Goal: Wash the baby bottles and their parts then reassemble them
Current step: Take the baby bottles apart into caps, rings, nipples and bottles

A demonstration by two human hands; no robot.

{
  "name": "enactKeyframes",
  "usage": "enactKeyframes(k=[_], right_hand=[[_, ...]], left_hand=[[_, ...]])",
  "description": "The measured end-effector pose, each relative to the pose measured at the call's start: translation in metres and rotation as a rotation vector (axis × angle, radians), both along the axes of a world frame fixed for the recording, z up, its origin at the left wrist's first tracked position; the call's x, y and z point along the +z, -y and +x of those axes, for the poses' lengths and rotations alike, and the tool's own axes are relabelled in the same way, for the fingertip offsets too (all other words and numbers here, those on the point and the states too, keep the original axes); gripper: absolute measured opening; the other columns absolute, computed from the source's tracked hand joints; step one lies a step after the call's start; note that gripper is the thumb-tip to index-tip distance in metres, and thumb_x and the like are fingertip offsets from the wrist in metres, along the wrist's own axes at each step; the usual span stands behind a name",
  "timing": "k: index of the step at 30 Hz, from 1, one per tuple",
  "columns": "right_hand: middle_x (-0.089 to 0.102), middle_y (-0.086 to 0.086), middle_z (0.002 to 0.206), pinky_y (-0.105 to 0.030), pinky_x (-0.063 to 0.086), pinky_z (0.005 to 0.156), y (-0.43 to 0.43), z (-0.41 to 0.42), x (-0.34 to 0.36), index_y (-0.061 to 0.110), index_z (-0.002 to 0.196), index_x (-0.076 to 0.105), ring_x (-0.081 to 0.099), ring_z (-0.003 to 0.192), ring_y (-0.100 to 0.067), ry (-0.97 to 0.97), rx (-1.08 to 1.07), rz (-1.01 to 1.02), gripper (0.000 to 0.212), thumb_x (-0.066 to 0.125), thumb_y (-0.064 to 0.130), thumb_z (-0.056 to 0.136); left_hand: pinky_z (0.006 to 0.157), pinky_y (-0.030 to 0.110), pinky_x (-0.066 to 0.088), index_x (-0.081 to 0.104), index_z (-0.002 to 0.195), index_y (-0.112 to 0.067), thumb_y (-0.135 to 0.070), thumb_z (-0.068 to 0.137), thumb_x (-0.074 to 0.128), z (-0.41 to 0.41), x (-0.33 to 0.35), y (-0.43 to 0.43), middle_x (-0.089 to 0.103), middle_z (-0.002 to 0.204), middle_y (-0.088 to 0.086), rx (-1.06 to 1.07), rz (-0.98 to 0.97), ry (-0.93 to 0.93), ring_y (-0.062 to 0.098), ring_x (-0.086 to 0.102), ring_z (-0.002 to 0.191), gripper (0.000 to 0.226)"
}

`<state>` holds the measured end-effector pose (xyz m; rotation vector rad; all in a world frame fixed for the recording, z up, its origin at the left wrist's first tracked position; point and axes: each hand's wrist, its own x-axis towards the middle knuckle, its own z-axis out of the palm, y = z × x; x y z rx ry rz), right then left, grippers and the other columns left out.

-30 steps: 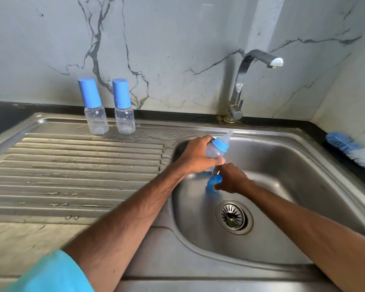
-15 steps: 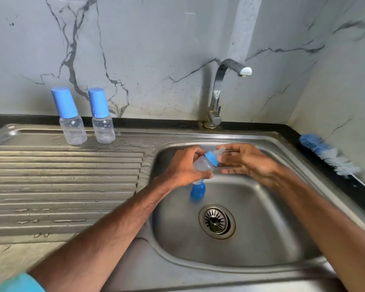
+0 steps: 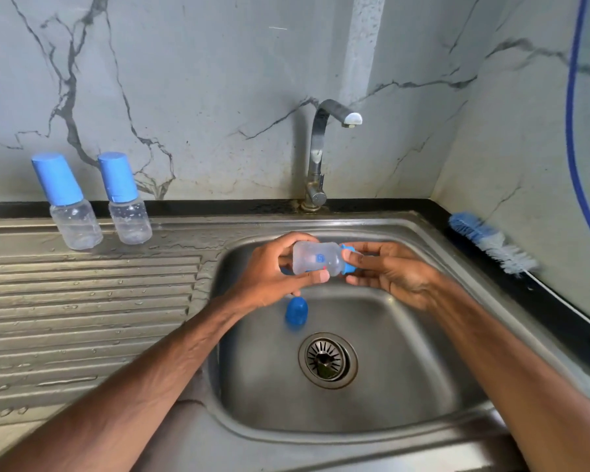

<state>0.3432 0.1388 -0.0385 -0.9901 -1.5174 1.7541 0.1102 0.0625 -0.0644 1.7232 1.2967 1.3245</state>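
Observation:
Over the sink basin (image 3: pixel 406 386) my left hand (image 3: pixel 269 277) grips a small clear baby bottle (image 3: pixel 315 258) lying on its side, neck to the right. My right hand (image 3: pixel 389 269) holds the bottle's blue collar (image 3: pixel 348 258) between thumb and fingers; the nipple is hidden by that hand. A blue cap (image 3: pixel 296 311) lies on the basin floor below my left hand. Two capped baby bottles, one (image 3: pixel 67 202) beside the other (image 3: pixel 125 199), stand upright at the back of the drainboard.
The tap (image 3: pixel 321 155) stands behind the basin with no water running. A drain strainer (image 3: pixel 327 360) sits in the basin's middle. A blue and white bottle brush (image 3: pixel 491 243) lies on the black counter edge at right. The wet ribbed drainboard (image 3: pixel 82 318) spreads left.
My right hand left the blue cap on the basin floor and came up to the bottle's collar. The bottle has tipped from slanted upright to lying sideways between both hands.

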Motion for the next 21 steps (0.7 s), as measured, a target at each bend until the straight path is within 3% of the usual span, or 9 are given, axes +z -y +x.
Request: enactKeyframes(k=[3, 6, 9, 11, 13, 15, 16, 18, 21], right_hand=[[0.075, -0.021, 0.116, -0.027, 0.061, 0.082, 0.001, -0.003, -0.003, -0.002, 0.120, 0.073, 0.074, 0.099, -0.022, 0.000, 0.041, 0.021, 0.050, 0.082, 0.022, 0.078], [0.076, -0.020, 0.109, -0.026, 0.062, 0.079, 0.002, -0.006, -0.004, -0.001, 0.110, 0.076, 0.075, 0.092, -0.022, -0.024, 0.040, 0.064, 0.040, 0.081, 0.022, 0.077], [0.076, -0.020, 0.110, -0.027, 0.062, 0.078, 0.005, -0.009, -0.004, -0.003, 0.114, 0.075, 0.074, 0.091, -0.023, -0.060, 0.033, 0.121, 0.044, 0.081, 0.021, 0.077], [0.076, -0.019, 0.114, -0.029, 0.063, 0.079, 0.008, -0.013, -0.004, -0.002, 0.121, 0.073, 0.074, 0.092, -0.022, -0.053, 0.005, 0.230, 0.048, 0.084, 0.014, 0.077], [0.078, -0.014, 0.111, -0.025, 0.061, 0.076, 0.010, -0.018, -0.003, 0.002, 0.122, 0.074, 0.074, 0.087, -0.015, 0.029, -0.022, 0.377, 0.044, 0.085, 0.005, 0.079], [0.080, -0.006, 0.106, -0.023, 0.060, 0.075, 0.010, -0.019, -0.002, 0.006, 0.120, 0.076, 0.074, 0.086, -0.010, 0.101, -0.008, 0.441, 0.041, 0.087, 0.004, 0.080], [0.081, -0.003, 0.104, -0.023, 0.060, 0.075, 0.010, -0.018, -0.002, 0.008, 0.119, 0.076, 0.075, 0.086, -0.010, 0.111, -0.002, 0.434, 0.040, 0.087, 0.005, 0.080], [0.080, -0.004, 0.103, -0.023, 0.060, 0.074, 0.007, -0.017, -0.005, 0.008, 0.118, 0.076, 0.076, 0.085, -0.011, 0.102, -0.008, 0.405, 0.039, 0.086, 0.005, 0.081], [0.077, -0.014, 0.114, -0.028, 0.062, 0.077, 0.003, -0.018, -0.011, 0.010, 0.117, 0.076, 0.076, 0.090, -0.017, 0.098, -0.049, 0.377, 0.035, 0.085, 0.007, 0.083]], left_hand=[[0.047, 0.035, 0.055, 0.069, 0.112, -0.025, -0.042, 0.084, 0.085, -0.003, 0.003, 0.003, 0.076, 0.092, 0.000, 0.000, -0.014, -0.058, 0.022, 0.069, 0.063, 0.037], [0.054, 0.020, 0.047, 0.069, 0.104, -0.026, -0.048, 0.088, 0.079, -0.006, 0.008, 0.001, 0.074, 0.081, -0.006, 0.036, -0.014, -0.139, 0.006, 0.062, 0.062, 0.030], [0.056, 0.022, 0.046, 0.071, 0.098, -0.027, -0.056, 0.094, 0.067, -0.002, 0.009, -0.001, 0.072, 0.073, -0.004, 0.082, -0.007, -0.166, 0.008, 0.063, 0.060, 0.029], [0.049, 0.025, 0.039, 0.073, 0.096, -0.024, -0.062, 0.099, 0.055, 0.006, 0.008, -0.001, 0.060, 0.064, -0.001, 0.137, -0.137, 0.015, 0.013, 0.051, 0.054, 0.042], [0.043, 0.021, 0.031, 0.069, 0.093, -0.018, -0.070, 0.099, 0.044, 0.010, 0.012, 0.001, 0.048, 0.060, 0.000, 0.174, -0.404, 0.174, 0.012, 0.040, 0.047, 0.058], [0.040, 0.019, 0.031, 0.065, 0.093, -0.009, -0.080, 0.095, 0.031, 0.009, 0.016, 0.005, 0.052, 0.056, 0.001, 0.137, -0.616, 0.080, 0.012, 0.042, 0.043, 0.079], [0.041, 0.020, 0.037, 0.066, 0.097, -0.006, -0.083, 0.093, 0.026, 0.007, 0.019, 0.007, 0.062, 0.061, 0.004, 0.096, -0.664, 0.041, 0.015, 0.050, 0.045, 0.087], [0.055, 0.028, 0.057, 0.064, 0.118, -0.011, -0.082, 0.092, 0.032, 0.004, 0.019, 0.006, 0.076, 0.093, 0.012, 0.025, -0.663, 0.076, 0.023, 0.071, 0.066, 0.082], [0.084, 0.047, 0.063, 0.048, 0.140, -0.025, -0.057, 0.090, 0.070, 0.000, 0.017, 0.002, 0.062, 0.132, 0.008, -0.021, -0.528, 0.312, 0.025, 0.074, 0.105, 0.064]])
